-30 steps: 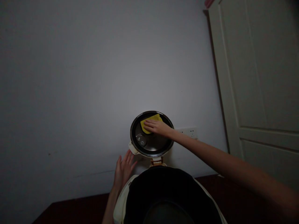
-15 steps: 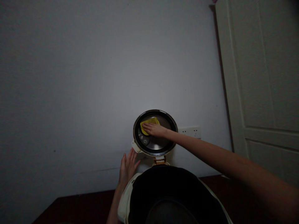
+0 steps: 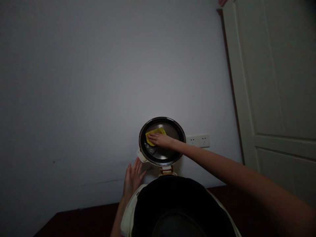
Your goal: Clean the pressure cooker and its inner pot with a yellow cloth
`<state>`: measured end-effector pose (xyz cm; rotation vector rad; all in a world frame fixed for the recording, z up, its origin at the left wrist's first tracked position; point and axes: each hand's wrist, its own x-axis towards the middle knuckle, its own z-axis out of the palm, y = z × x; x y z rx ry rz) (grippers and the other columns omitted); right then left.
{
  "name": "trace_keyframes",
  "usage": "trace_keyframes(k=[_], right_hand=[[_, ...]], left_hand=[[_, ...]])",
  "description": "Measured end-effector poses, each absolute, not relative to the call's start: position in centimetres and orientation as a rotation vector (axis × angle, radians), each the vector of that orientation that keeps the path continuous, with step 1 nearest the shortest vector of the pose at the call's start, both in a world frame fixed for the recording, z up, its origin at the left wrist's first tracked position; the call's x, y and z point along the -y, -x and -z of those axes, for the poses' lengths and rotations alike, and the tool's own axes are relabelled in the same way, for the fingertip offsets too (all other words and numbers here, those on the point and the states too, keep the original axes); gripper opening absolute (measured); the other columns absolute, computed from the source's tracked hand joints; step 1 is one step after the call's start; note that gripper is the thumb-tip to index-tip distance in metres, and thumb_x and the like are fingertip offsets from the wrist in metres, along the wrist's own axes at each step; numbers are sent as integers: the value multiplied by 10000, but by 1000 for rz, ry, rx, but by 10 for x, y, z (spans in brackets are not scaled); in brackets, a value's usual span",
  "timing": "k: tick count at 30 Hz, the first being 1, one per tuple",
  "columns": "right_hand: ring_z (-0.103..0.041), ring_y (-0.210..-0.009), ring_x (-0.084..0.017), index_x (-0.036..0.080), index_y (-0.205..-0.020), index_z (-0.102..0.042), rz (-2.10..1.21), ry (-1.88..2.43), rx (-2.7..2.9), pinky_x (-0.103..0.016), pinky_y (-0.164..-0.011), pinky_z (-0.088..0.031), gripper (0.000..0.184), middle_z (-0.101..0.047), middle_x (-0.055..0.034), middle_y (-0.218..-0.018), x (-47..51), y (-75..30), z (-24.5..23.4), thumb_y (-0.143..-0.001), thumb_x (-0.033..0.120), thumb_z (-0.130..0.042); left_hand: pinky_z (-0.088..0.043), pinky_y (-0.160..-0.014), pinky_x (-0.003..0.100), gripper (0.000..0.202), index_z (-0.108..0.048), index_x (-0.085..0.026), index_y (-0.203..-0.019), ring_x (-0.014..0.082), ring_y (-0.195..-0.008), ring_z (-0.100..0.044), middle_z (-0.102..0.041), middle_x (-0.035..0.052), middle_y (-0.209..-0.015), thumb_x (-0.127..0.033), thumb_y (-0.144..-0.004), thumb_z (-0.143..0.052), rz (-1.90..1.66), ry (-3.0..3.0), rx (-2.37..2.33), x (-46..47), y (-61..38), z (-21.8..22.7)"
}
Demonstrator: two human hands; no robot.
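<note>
A white rice cooker [image 3: 128, 214] stands open on a dark table, its black inner pot [image 3: 177, 207] facing me. Its round lid [image 3: 170, 153] is raised upright on the hinge, metal inner face toward me. My right hand [image 3: 160, 140] lies flat with fingers together, pressing a yellow cloth [image 3: 153, 133] against the upper left of that face. My left hand [image 3: 132, 179] is open with fingers stretched, resting at the cooker's left rear edge just below the lid's rim.
A plain grey wall fills the background. A white wall socket [image 3: 198, 140] sits right of the lid. A white panelled door [image 3: 276, 89] stands at the right. The dark wooden tabletop [image 3: 81, 222] shows at the bottom left.
My right hand and the yellow cloth have slid down and to the left across the lid's inner face. My left hand has stayed beside the cooker.
</note>
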<state>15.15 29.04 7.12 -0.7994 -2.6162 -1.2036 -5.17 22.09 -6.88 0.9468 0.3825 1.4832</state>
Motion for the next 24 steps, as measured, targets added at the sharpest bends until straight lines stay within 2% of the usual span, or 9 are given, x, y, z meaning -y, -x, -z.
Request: trace_keyframes(k=[6,11,15,19,24], right_hand=[[-273,-1366,-287,85,-1342,-425,1166,1037,2420,-535,-1057,-298,456,-308,-168,-1482,-285,-171,-90,-892,55,-357],[-267,-1360,-342,32,-1362,-383,1077,1323,2178,-600,-975,-364,504,-274,-246,-1473,-272,-178,-64,-867,16,-294],[-281,-1353,-351,21,-1371,-374,1019,1442,2114,-552,-938,-428,529,-268,-245,-1476,-259,-179,-26,-849,3,-282],[-276,-1358,-333,53,-1371,-392,1027,1379,2212,-527,-985,-402,536,-282,-187,-1490,-253,-181,4,-845,-1,-304],[-285,-1356,-310,76,-1364,-395,1133,1169,2318,-532,-1020,-357,482,-297,-173,-1487,-264,-176,-5,-887,49,-329]], left_hand=[[-247,-1111,453,505,-504,-269,-1307,226,-1409,-193,-325,23,-1501,-490,-898,-306,-1479,-944,-404,-222,51,67],[-194,-1129,462,561,-413,-236,-1380,222,-1415,-173,-290,52,-1516,-504,-906,-276,-1486,-960,-406,-222,50,67],[-204,-1128,450,544,-421,-259,-1375,215,-1417,-159,-288,25,-1517,-492,-911,-262,-1476,-970,-407,-222,50,68],[-206,-1126,450,535,-447,-268,-1357,223,-1420,-145,-285,10,-1519,-505,-900,-297,-1472,-992,-393,-222,50,68],[-193,-1126,456,535,-468,-274,-1340,225,-1425,-119,-265,9,-1526,-519,-896,-295,-1471,-994,-386,-221,50,68]])
